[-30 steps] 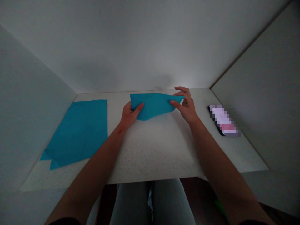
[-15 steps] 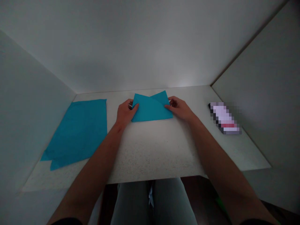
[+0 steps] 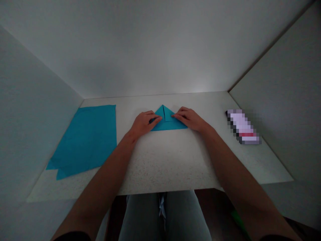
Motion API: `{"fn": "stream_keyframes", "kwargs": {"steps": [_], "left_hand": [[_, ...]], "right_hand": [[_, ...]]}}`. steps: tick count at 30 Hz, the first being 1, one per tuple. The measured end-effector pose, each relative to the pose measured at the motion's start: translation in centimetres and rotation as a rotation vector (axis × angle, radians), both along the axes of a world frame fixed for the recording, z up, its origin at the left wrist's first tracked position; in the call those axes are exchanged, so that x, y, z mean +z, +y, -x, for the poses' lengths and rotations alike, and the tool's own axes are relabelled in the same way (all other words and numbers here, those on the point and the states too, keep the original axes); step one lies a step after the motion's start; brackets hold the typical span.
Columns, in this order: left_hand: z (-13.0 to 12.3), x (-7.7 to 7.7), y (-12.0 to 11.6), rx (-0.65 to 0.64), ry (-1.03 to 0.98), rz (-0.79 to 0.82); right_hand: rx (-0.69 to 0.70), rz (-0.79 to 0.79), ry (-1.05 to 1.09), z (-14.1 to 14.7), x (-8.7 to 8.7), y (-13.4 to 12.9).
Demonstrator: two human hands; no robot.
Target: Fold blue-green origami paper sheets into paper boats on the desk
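1. The left hand [image 3: 144,123] and the right hand [image 3: 188,118] both lie palm-down on the far middle of the table [image 3: 163,160], fingers held close together and stretched towards each other. Neither is pinching; both appear to press down flat.
2. Between them sits a blue paper triangle [image 3: 170,122], its point aimed at the far edge and its long side towards the person.
3. A crease or seam [image 3: 164,113] runs from the point towards the long side, so two folded flaps seem to meet down the middle. The left fingertips [image 3: 157,117] rest on the triangle's left part, and the right fingertips [image 3: 174,115] on its right part.
4. So far the triangle shows these folds, and its flaps lie flat.
5. To the left, a flat blue sheet [image 3: 85,139] lies unfolded, with two corners showing at its near end; whether it is one sheet or two is hard to tell.
6. To the right lies a phone [image 3: 243,127], its face blurred.
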State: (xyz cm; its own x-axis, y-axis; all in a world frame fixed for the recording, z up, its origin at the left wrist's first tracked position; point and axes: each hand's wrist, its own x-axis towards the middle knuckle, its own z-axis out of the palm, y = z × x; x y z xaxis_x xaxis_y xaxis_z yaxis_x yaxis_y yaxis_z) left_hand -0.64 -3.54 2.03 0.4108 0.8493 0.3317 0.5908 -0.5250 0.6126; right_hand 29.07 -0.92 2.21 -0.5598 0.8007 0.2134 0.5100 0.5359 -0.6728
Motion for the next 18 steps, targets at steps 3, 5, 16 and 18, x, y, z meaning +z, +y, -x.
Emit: {"fn": "stream_keyframes", "kwargs": {"steps": [3, 5, 16, 18], "left_hand": [[0.2, -0.5, 0.4, -0.008, 0.05, -0.01], [0.3, -0.9, 0.7, 0.027, 0.076, -0.051], [-0.2, -1.1, -0.5, 0.043, 0.191, -0.087], [-0.3, -0.9, -0.7, -0.022, 0.181, -0.064]], "right_hand": [[-0.015, -0.082, -0.065, 0.0, -0.6, 0.3], [-0.04, -0.145, -0.096, 0.0, -0.9, 0.5], [-0.038, -0.221, -0.232, 0.6, -1.4, -0.2], [-0.017, -0.204, -0.226, 0.6, -1.4, -0.3]]}}
